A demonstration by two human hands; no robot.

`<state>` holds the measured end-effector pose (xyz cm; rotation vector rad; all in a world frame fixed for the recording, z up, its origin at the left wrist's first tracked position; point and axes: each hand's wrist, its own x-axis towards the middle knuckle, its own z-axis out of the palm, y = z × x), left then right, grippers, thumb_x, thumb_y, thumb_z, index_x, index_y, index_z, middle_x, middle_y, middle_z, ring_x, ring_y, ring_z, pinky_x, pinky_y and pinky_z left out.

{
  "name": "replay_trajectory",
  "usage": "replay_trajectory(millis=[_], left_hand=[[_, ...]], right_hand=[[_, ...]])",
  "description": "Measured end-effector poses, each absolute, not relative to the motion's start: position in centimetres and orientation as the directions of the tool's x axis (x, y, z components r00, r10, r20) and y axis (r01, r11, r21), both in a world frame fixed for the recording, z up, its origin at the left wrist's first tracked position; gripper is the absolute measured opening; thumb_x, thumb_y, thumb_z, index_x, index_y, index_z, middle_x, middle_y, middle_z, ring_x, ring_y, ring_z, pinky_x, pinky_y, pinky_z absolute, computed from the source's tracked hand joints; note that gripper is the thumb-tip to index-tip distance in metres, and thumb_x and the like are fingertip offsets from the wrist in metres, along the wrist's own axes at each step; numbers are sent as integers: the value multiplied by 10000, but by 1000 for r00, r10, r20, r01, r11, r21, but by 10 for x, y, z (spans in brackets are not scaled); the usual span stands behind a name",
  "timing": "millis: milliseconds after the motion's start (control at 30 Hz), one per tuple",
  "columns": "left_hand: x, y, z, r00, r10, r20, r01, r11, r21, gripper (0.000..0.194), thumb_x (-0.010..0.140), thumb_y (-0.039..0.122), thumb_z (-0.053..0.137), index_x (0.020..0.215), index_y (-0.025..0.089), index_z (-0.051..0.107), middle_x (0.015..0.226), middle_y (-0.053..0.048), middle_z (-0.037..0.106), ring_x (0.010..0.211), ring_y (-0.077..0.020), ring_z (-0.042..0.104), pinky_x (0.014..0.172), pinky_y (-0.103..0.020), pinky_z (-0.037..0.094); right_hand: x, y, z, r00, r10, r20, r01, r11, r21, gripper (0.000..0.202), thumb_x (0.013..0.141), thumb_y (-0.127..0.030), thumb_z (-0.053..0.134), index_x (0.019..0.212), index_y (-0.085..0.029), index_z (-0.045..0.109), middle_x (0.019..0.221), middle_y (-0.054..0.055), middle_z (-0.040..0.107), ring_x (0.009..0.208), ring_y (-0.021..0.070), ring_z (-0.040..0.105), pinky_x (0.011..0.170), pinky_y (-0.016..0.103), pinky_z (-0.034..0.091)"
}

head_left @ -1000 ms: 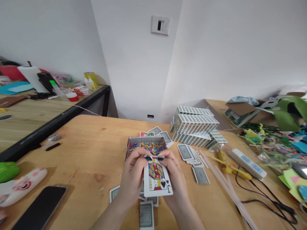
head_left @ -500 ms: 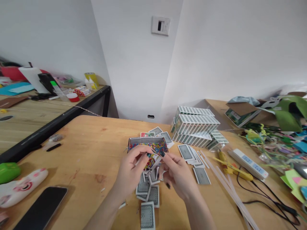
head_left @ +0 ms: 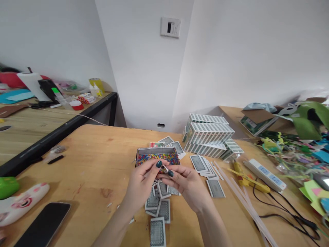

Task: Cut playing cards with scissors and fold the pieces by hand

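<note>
My left hand (head_left: 141, 181) and my right hand (head_left: 191, 185) meet at the fingertips, both closed in a pinch. Between them is a thin white piece (head_left: 165, 167), small and partly covered by the fingers, possibly a folded bit of card. Just behind the hands stands an open box made of playing cards (head_left: 157, 151), its inside a busy multicoloured pattern. My fingers hide its near side. Below the hands, several grey-backed playing cards (head_left: 157, 231) lie overlapping on the wooden table.
Long packs of playing cards (head_left: 212, 133) are stacked at the back right. Loose cards (head_left: 198, 164), a yellow glue gun (head_left: 253, 181), clear glue sticks (head_left: 246, 206) and a power strip (head_left: 266, 175) lie on the right. A phone (head_left: 43, 224) lies at the left front.
My fingertips have come closer together, and the right fingers have curled in. The white piece now shows between them. The view has shifted slightly.
</note>
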<state>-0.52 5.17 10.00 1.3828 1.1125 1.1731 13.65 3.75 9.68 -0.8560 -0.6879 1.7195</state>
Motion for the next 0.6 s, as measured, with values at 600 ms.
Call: replay_trajectory(millis=[600], left_hand=[[-2, 49, 98, 110, 990, 90, -70, -82, 994, 132, 769, 271, 576, 841, 171, 624, 943, -60, 666, 833, -167, 616, 756, -267, 488]], right_hand=[[127, 34, 100, -52, 990, -133, -415, -143, -898, 231, 621, -319, 745, 756, -139, 693, 761, 60, 705, 707, 204, 687, 694, 328, 573]])
